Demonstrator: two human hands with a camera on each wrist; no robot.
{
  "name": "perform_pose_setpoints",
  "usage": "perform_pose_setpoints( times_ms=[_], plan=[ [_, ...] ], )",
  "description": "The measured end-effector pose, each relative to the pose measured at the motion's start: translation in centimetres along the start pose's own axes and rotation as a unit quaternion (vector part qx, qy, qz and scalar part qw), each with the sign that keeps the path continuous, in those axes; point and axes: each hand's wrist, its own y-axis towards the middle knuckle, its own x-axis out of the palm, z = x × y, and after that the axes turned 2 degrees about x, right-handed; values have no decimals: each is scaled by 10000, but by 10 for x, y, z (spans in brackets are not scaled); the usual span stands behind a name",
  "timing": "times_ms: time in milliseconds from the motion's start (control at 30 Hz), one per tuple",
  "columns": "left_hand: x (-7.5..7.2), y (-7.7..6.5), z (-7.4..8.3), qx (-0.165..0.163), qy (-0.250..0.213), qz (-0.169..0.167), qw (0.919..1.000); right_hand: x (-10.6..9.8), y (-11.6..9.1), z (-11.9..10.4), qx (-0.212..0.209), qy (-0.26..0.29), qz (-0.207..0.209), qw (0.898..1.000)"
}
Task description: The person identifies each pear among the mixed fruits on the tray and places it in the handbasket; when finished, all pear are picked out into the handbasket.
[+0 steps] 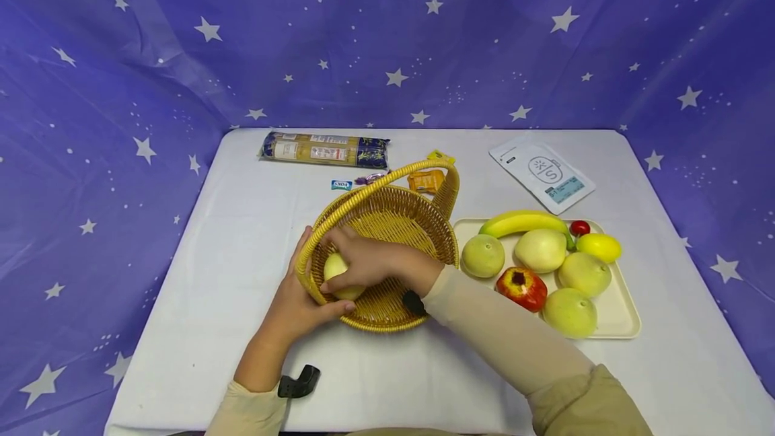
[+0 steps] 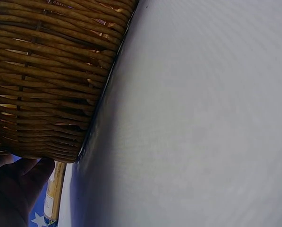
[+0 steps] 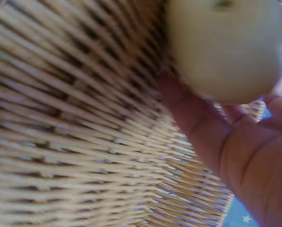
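Note:
A golden wicker basket (image 1: 396, 224) with an arched handle stands on the white table. My left hand (image 1: 295, 311) grips the basket at its left side, thumb along the front rim and fingers against the outer wall. My right hand (image 1: 378, 262) reaches inside and holds a pale yellow-green round fruit (image 1: 335, 266) near the basket's left wall. The right wrist view shows my fingers curled under this fruit (image 3: 226, 56), close to the woven side. In the left wrist view, fingertips (image 2: 39, 170) touch the outside of the weave.
Right of the basket, a cream tray (image 1: 620, 318) bears a banana (image 1: 521, 222), a red pomegranate (image 1: 522, 289), a lemon (image 1: 599, 247) and several round pale fruits. Behind lie a noodle pack (image 1: 323, 149), small wrapped snacks (image 1: 426, 182) and a white pouch (image 1: 541, 172).

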Motion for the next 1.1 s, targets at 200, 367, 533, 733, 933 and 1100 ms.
perform_pose_setpoints(
  times_ms=[200,367,533,733,933,1100],
  plan=[
    [-1,-1,0,128,-56,95,9999,-21,-21,-10,-87,-298,255,9992],
    [-1,-2,-1,6,-48,112,9999,-40,-59,-11,-457,-402,591,9964],
    [1,-3,0,-111,-174,130,9997,-55,-121,-2,-796,-342,1173,9893],
    [-3,-2,13,-9,-205,126,9997,-71,-210,29,-581,201,2105,9757],
    [-10,0,37,36,-254,84,9996,-63,-277,82,-154,239,3309,9432],
    [-12,1,39,-33,-184,76,9998,-37,-304,123,481,323,3802,9231]
  ],
)
